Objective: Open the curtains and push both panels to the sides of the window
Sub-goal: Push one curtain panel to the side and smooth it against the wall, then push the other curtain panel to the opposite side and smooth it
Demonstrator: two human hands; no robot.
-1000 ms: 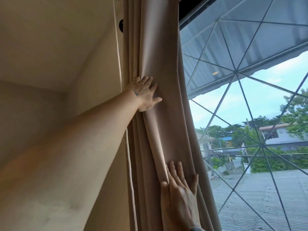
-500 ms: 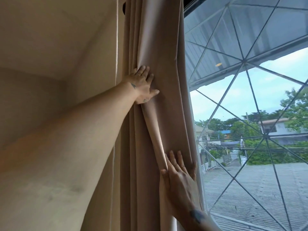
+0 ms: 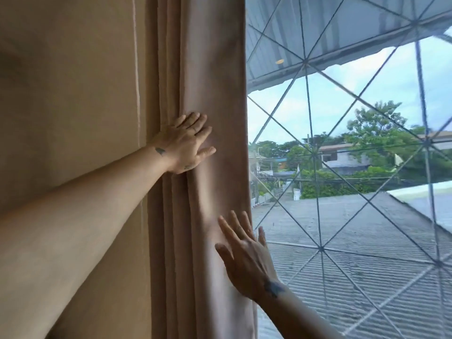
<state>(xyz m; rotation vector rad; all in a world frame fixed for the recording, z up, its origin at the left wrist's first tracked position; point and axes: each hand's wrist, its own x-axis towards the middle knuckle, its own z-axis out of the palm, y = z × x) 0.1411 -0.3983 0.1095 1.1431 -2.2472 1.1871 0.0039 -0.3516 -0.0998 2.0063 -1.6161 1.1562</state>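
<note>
A beige curtain panel (image 3: 212, 69) hangs bunched in vertical folds against the left side of the window (image 3: 342, 106). My left hand (image 3: 186, 145) lies flat on the folds at mid height, fingers spread and pointing right. Lower down, my right hand (image 3: 244, 255) is open with fingers apart, its fingertips at the curtain's right edge; whether the palm touches the fabric is unclear. Neither hand grips the cloth. The other panel is out of view.
A plain beige wall (image 3: 73, 94) fills the left, with a thin pale cord (image 3: 137, 94) running down it beside the curtain. Behind the glass is a diagonal metal grille (image 3: 320, 249), then a corrugated roof, trees and houses.
The view has dropped lower on the curtain. My left hand stays pressed on the folds. My right hand has shifted right toward the panel's edge, with its fingers more spread.
</note>
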